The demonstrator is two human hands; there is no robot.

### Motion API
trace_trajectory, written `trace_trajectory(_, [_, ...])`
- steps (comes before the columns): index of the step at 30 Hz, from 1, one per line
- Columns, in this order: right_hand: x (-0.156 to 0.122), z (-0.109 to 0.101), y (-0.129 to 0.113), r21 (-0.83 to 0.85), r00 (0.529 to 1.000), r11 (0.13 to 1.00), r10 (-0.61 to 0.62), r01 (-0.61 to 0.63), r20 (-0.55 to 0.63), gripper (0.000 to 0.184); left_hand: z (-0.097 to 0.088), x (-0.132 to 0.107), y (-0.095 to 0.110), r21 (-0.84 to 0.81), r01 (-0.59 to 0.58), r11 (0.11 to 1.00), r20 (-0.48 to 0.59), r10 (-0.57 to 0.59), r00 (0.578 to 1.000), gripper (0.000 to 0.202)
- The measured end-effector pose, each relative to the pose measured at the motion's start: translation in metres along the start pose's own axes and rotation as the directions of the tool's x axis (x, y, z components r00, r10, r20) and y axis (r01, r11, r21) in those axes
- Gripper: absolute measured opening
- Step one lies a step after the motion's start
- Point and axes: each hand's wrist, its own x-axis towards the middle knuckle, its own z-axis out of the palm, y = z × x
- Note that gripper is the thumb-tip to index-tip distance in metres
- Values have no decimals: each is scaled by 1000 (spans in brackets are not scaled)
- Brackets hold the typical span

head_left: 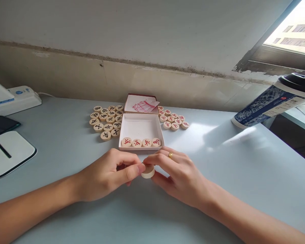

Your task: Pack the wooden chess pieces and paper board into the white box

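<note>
Between my two hands, just in front of the white box, is a round wooden xiangqi piece (148, 171). My left hand (109, 174) pinches its left edge with the thumb on it. The fingers of my right hand (176, 173), which wears a gold ring, close on its top and right side. No character shows on the part I can see. The open white box (141, 122) holds a row of several red-marked pieces (137, 142) along its near wall. Black-marked pieces (108, 127) lie left of the box, red-marked ones (175, 126) to its right.
Behind the box lies its lid (129, 101) with a folded red-lined sheet (145, 105). A tall blue-and-white cup (264, 103) stands at the right. At the left are a power strip (20, 98), a dark phone (2, 125) and a white scale-like device (11, 154). A wall borders the table's back.
</note>
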Motion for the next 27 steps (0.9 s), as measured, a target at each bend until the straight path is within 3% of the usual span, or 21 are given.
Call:
trace_trajectory(8, [-1, -2, 0, -49, 1000, 999, 1, -1, 8, 20, -5, 5, -8, -251, 8, 968, 60, 7, 998, 30])
trace_trajectory(12, [-1, -2, -1, -22, 997, 998, 52, -51, 59, 34, -4, 7, -10, -297, -14, 955, -20, 8, 1000, 31])
trace_trajectory(20, [6, -3, -7, 33, 985, 985, 171, -171, -11, 11, -1, 6, -12, -236, -95, 967, -139, 63, 988, 24])
trace_trajectory(27, [3, -3, -4, 36, 988, 987, 155, -155, -6, 20, -2, 7, -12, -201, -84, 976, -167, 51, 985, 26])
